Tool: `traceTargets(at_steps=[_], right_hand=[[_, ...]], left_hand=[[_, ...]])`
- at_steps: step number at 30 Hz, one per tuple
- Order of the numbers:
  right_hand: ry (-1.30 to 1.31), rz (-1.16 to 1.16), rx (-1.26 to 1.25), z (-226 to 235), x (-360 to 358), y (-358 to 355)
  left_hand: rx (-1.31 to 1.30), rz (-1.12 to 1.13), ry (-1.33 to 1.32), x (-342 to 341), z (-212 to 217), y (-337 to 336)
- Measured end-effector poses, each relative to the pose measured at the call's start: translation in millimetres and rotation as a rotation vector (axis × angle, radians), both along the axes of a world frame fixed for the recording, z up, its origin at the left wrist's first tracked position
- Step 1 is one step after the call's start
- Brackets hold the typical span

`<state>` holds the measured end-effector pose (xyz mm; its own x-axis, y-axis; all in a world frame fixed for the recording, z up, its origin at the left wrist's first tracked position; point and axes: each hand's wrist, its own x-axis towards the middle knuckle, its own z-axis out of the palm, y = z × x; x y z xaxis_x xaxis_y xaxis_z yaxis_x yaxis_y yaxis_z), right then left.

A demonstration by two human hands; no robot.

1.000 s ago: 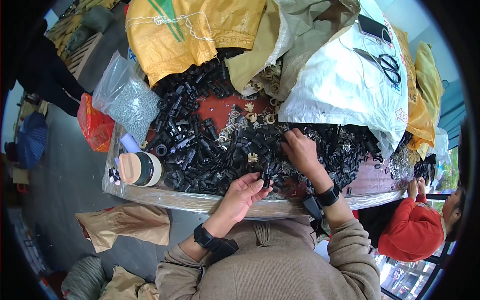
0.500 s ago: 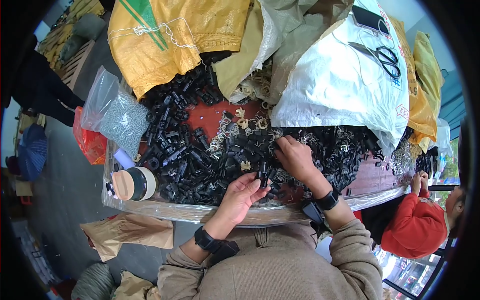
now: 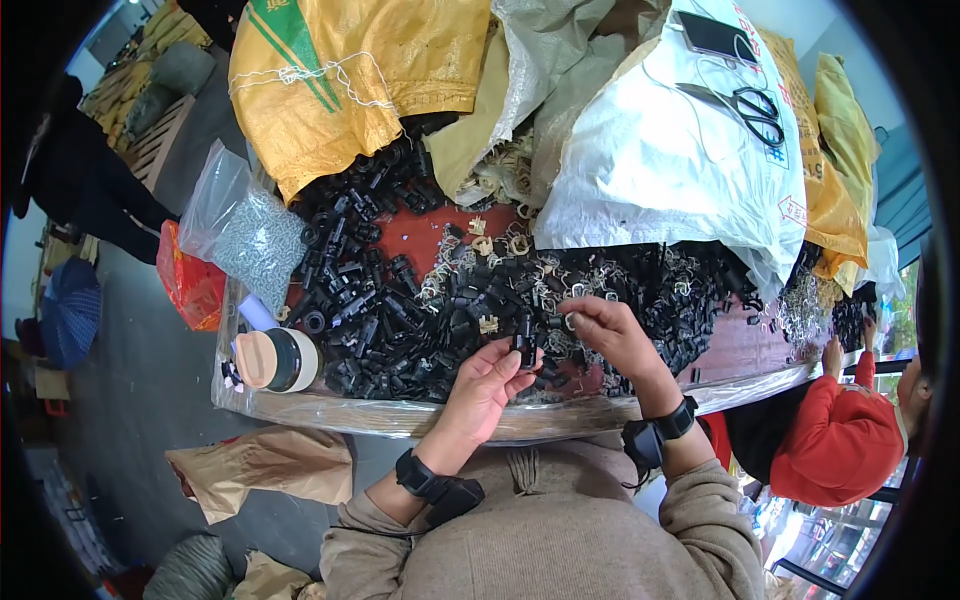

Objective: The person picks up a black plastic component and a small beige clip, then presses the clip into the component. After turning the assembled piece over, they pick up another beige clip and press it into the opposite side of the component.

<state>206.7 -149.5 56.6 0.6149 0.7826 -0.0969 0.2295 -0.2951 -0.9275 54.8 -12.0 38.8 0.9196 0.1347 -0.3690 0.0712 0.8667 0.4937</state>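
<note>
Between the thumb and fingers of my left hand (image 3: 486,385) stands a small black plastic fitting (image 3: 525,348), held upright near the table's front edge. My right hand (image 3: 618,338) is raised just to the right of it, thumb and fingers pinched on a small pale ring-like clip (image 3: 571,320); its exact shape is hard to see. Under and beyond both hands spreads a pile of black plastic parts (image 3: 385,345). Cream plastic pieces (image 3: 488,325) and white wire-like clips (image 3: 435,285) lie among them.
Yellow (image 3: 340,90) and white woven sacks (image 3: 670,170) lie across the back, with scissors (image 3: 745,108) and a phone (image 3: 716,36) on the white one. At left stand a jar (image 3: 290,360) and a bag of small metal pieces (image 3: 260,245). A person in red (image 3: 835,445) works at right.
My right hand has lifted out of the pile, moving slightly right and toward me, with a small clip now showing in its fingertips. My left hand keeps hold of the black fitting.
</note>
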Motion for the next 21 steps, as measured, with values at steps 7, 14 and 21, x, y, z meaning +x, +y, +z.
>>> traceTargets(at_steps=[7,14,21], right_hand=[[0.379,0.096,-0.078,29,-12,7],[0.636,0.107,0.172,8,-10,1],[0.542,0.112,0.139,19,-26,-8]], left_hand=[[-0.094,-0.004,-0.161,14,-6,-2],[-0.144,-0.059,-0.164,17,-6,4],[-0.185,-0.179,-0.158,8,2,1]])
